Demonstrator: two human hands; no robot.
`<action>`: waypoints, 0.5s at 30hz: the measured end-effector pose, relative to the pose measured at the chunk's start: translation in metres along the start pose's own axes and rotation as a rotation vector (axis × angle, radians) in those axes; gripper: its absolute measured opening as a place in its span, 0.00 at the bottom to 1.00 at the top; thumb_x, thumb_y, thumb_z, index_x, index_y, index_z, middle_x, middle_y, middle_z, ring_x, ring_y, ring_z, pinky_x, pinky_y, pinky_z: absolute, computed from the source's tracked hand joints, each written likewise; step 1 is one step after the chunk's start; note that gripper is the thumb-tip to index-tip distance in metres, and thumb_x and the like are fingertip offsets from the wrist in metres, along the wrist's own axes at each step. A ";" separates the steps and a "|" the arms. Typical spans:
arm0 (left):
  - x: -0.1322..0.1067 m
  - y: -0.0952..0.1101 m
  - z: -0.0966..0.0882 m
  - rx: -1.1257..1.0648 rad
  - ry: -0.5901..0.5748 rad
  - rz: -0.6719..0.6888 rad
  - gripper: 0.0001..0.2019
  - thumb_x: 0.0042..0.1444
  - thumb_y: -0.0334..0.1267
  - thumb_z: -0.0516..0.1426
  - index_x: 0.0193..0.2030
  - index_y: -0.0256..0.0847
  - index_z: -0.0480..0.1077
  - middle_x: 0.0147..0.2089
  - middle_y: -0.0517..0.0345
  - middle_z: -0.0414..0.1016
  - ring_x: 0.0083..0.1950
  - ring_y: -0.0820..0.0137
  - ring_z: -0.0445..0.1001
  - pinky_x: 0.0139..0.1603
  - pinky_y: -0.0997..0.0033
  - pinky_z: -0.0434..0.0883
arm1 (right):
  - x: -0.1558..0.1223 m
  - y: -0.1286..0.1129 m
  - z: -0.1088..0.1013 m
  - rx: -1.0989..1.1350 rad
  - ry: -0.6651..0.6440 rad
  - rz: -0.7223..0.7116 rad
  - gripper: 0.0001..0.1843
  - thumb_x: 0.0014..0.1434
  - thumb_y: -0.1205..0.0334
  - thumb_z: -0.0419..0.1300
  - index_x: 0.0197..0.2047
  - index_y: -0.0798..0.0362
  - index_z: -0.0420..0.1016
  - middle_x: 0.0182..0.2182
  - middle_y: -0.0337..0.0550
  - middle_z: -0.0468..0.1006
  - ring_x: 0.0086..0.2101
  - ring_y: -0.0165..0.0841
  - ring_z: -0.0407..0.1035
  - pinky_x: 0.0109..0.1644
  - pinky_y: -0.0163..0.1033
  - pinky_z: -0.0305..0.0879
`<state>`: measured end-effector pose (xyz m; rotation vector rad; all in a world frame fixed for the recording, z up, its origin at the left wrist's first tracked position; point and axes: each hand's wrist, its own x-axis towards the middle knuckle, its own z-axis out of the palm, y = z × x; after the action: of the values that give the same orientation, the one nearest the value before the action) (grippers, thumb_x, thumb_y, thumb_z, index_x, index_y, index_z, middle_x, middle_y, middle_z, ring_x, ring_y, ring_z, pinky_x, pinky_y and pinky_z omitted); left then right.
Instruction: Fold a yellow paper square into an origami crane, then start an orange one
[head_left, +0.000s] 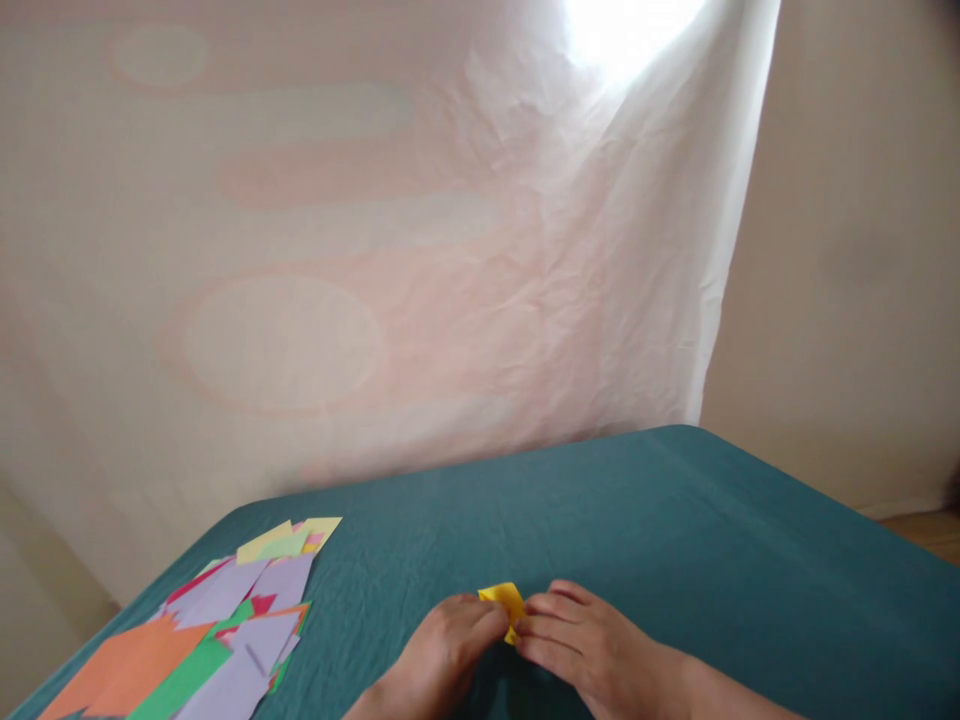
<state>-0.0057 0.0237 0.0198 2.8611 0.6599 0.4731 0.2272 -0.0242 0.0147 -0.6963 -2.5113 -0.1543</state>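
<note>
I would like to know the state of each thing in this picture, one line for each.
yellow paper: folded small, pinched between both hands.
left hand: fingertips shut on the yellow paper.
right hand: fingertips shut on the yellow paper.
coloured sheets: flat, overlapping in a loose pile, untouched.
teal cloth: spread flat, lightly creased.
white sheet: hanging behind, wrinkled.

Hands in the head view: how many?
2. The left hand and the right hand meet at the near edge of the teal cloth, both pinching the yellow paper.
</note>
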 end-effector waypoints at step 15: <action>-0.008 -0.013 0.001 -0.075 0.101 -0.033 0.14 0.65 0.30 0.44 0.52 0.41 0.66 0.50 0.52 0.75 0.53 0.68 0.72 0.57 0.66 0.65 | -0.014 0.021 0.029 -0.099 0.141 0.180 0.15 0.64 0.71 0.48 0.48 0.48 0.72 0.46 0.39 0.77 0.53 0.35 0.61 0.61 0.47 0.49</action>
<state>-0.0173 0.0311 0.0137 2.7662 0.6897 0.6275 0.2348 -0.0056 -0.0176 -0.9141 -2.3065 -0.2556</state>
